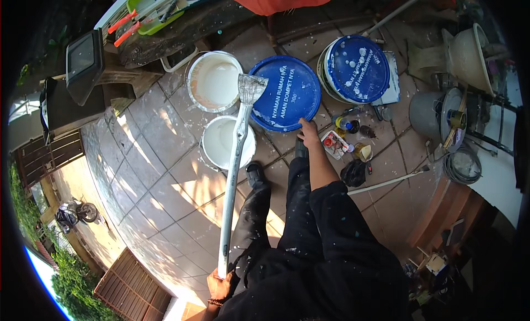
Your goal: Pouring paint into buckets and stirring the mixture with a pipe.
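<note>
My left hand (pixel 219 285), at the lower edge, is closed around the end of a long-handled paintbrush (pixel 234 161). Its paint-crusted brush head (pixel 253 88) is at the far end, overlapping the rim of a white paint bucket (pixel 214 81) and a round blue bucket lid (pixel 308 94). With fingers bent over the lid's near edge, my right hand (pixel 309 133) grips it. Whether the lid rests on anything underneath is hidden. A second open bucket of white paint (pixel 223 141) stands nearer me, partly behind the handle.
Right of the lid stands a bucket with a blue paint-spotted lid (pixel 359 67). Small bottles (pixel 343 123), a black bag (pixel 353 172) and a thin pole (pixel 386 183) lie on the tiled floor (pixel 160 210). A grey bucket (pixel 428 114) and coiled cable (pixel 462 165) are farther right.
</note>
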Demonstrator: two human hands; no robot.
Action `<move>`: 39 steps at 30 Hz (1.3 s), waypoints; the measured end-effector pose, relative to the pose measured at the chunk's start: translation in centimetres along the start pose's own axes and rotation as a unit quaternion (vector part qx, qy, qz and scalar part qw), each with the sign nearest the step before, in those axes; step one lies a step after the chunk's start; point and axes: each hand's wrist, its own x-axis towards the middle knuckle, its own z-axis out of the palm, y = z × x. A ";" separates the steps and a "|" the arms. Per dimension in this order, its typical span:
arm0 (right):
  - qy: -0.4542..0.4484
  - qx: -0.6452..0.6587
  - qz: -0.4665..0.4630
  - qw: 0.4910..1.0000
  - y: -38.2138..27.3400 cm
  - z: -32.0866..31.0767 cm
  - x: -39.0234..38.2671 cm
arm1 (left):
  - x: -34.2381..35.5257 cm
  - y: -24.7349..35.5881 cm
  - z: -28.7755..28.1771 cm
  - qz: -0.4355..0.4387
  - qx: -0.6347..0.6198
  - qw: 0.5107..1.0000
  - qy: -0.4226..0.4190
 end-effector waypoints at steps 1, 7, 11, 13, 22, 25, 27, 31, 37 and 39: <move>-0.015 0.023 -0.012 1.000 -0.4 -0.1 0.1 | 0.4 -1.3 0.3 -0.025 -0.046 0.999 -0.010; -0.024 0.013 -0.023 0.999 0.9 -0.5 -1.0 | 0.2 -5.6 0.3 0.012 -0.095 0.995 -0.016; -0.035 0.064 0.000 0.997 3.8 -0.3 -2.1 | 0.2 -7.5 1.1 0.022 -0.266 0.964 -0.010; -0.036 0.107 0.007 0.994 5.5 -0.2 -2.5 | 0.2 -7.1 1.2 0.015 -0.278 0.960 -0.014; -0.045 0.191 0.017 0.980 8.2 -0.9 -4.4 | -0.4 1.9 0.3 0.019 -0.022 0.999 -0.019; -0.093 0.120 0.046 0.987 10.4 -0.8 -8.1 | -1.2 4.3 0.1 -0.030 0.016 0.996 -0.079; -0.071 0.048 0.094 0.992 14.5 -1.4 -10.6 | -1.2 4.3 0.9 0.021 0.005 0.996 -0.088; 0.035 -0.523 -0.077 0.848 29.8 -9.1 -8.1 | -0.3 8.4 0.8 0.151 -0.085 0.961 -0.215; -0.031 -0.609 -0.121 0.783 30.2 -0.9 -18.7 | -1.0 13.4 3.0 0.166 -0.057 0.935 -0.307; -0.017 -0.578 -0.137 0.805 30.1 0.4 -20.1 | -1.2 15.7 3.2 0.238 -0.036 0.923 -0.299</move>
